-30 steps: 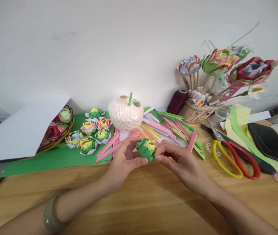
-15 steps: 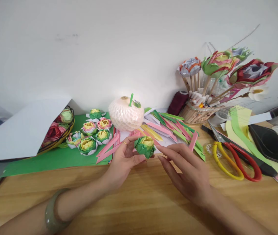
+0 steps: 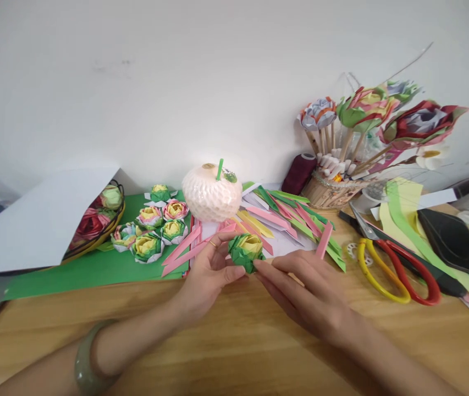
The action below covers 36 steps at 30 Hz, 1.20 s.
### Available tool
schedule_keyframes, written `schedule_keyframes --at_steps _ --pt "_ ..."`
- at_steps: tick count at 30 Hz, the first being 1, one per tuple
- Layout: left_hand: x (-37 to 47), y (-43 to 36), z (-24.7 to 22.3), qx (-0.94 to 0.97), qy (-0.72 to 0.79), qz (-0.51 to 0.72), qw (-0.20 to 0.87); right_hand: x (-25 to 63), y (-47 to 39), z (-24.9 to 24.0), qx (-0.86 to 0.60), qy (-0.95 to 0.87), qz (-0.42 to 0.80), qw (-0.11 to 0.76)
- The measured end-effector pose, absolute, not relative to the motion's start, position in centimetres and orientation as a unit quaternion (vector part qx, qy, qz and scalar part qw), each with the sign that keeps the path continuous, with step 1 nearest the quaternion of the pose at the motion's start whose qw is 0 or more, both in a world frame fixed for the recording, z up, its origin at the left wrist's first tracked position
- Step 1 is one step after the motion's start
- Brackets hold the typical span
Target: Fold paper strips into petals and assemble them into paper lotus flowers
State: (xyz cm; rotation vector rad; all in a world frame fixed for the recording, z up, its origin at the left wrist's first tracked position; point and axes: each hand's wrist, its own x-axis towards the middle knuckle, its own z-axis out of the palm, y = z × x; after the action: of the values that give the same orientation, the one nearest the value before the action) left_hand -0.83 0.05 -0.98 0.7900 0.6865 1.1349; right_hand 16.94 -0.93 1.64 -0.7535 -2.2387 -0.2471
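A small folded paper flower (image 3: 246, 250), yellow in the middle with green outer petals, is held above the front part of the table. My left hand (image 3: 211, 275) grips it from the left, thumb in front and fingers behind. My right hand (image 3: 312, 291) has its fingertips closed on the flower's lower right edge. Behind the flower lie folded paper strips (image 3: 267, 220) in pink, green, white and yellow. Several finished paper flowers (image 3: 147, 245) rest on green paper (image 3: 81, 278) to the left.
A pearly white round jar (image 3: 211, 195) with a green straw stands behind my hands. Scissors (image 3: 382, 264) with yellow and red handles and a black phone (image 3: 457, 242) lie right. A basket (image 3: 329, 190) of stemmed paper flowers and purple thread (image 3: 299, 173) stand by the wall.
My right hand has moved left and its fingers now touch the paper flower. The flower has turned slightly in my left hand.
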Motion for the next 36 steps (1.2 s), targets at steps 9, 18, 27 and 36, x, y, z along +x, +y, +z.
schedule_keyframes --at_steps 9,18,27,36 --pt "-0.9 0.1 -1.0 0.419 0.265 0.507 0.705 16.5 -1.2 2.4 -0.352 -0.813 0.027 0.464" --pt "-1.0 0.0 -1.5 0.499 0.283 0.53 0.625 15.9 -1.4 2.6 -0.373 -0.794 0.134 0.461" --pt "-0.9 -0.3 -1.3 0.512 0.275 0.524 0.622 15.7 -1.2 2.3 -0.384 -0.797 0.126 0.449" --pt "-0.7 -0.4 -1.4 0.497 0.304 0.525 0.62 15.7 -1.3 1.7 -0.397 -0.818 -0.009 0.417"
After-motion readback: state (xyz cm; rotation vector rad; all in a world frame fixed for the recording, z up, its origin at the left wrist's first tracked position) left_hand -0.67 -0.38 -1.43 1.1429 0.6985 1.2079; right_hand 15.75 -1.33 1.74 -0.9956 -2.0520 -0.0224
